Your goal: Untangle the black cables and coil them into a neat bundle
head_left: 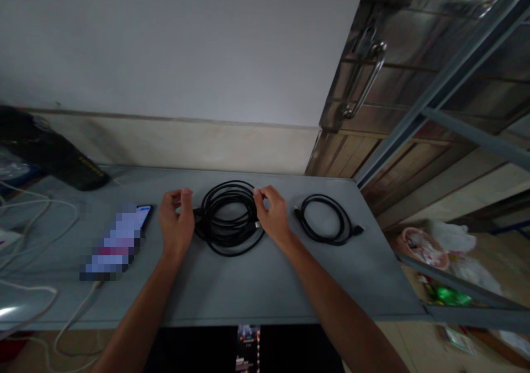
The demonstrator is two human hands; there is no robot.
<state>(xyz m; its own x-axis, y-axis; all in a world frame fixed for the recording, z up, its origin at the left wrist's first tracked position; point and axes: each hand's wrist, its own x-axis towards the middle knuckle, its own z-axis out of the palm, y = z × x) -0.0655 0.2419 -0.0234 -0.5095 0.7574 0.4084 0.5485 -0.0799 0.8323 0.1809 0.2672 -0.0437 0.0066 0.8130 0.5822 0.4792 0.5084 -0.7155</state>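
Observation:
A large coil of black cable (213, 235) lies on the grey table, its loops spread in uneven rings. At the coil's upper right edge, my right hand (271, 210) pinches a loop of it between thumb and fingertips. Just left of the coil is my left hand (177, 218), its fingers loosely bent and the thumb raised; I see nothing held in it. Dark connector ends show at both sides of the coil, partly tangled in the loops. Further right lies a smaller coiled black cable (323, 240) with a plug at each end, touched by neither hand.
A phone (144, 213) with a lit, pixelated screen lies left of my left hand, a white cable (89, 293) plugged into it. A black object (62, 157) leans at the back left. A metal frame (439, 85) and a pink basket (441, 259) are on the right.

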